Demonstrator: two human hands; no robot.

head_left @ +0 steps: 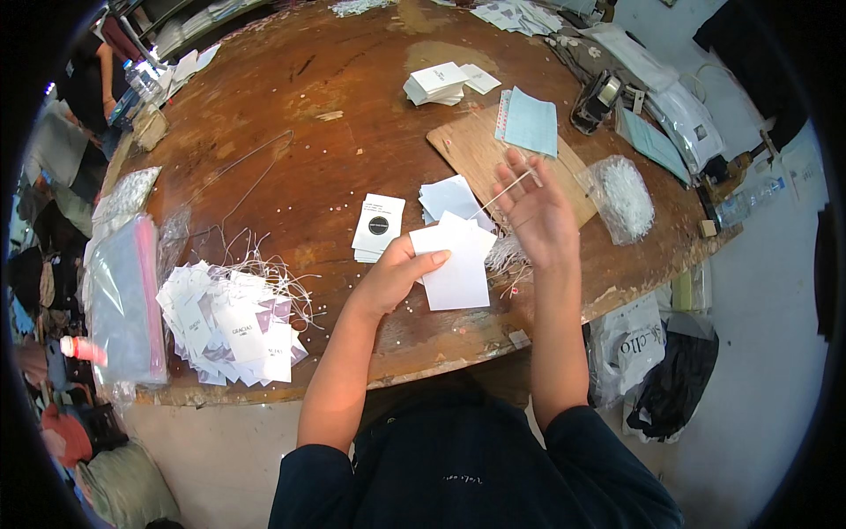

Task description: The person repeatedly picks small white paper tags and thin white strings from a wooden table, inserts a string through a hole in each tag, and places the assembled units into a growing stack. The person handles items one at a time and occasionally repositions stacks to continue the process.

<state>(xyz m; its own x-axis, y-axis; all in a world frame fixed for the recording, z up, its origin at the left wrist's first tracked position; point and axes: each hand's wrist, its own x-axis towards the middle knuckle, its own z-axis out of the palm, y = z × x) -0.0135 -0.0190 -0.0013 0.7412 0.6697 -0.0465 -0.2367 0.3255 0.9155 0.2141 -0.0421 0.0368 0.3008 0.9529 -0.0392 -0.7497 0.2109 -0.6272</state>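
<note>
My left hand [398, 275] grips a few overlapping blank white cards [458, 282], its thumb lying on top. From the upper edge of these cards a thin white string [500, 196] runs up to the fingers of my right hand [542, 220], which is raised with the palm showing and holds the string's far end. Just beyond the cards lie a stack of printed cards with a black circle [377, 227] and some pale cards [447, 196]. A bundle of loose white strings [508, 254] is partly hidden by the held cards and right wrist. Strung white tags [231, 326] form a heap at left.
A thin wooden board [467, 141] lies beyond my hands, with a light blue sheet [531, 123] on it. Farther off stand white card stacks [436, 81] and a tape dispenser [597, 99]. A bag of white strings [624, 201] sits right; clear plastic sleeves [126, 300] lie left.
</note>
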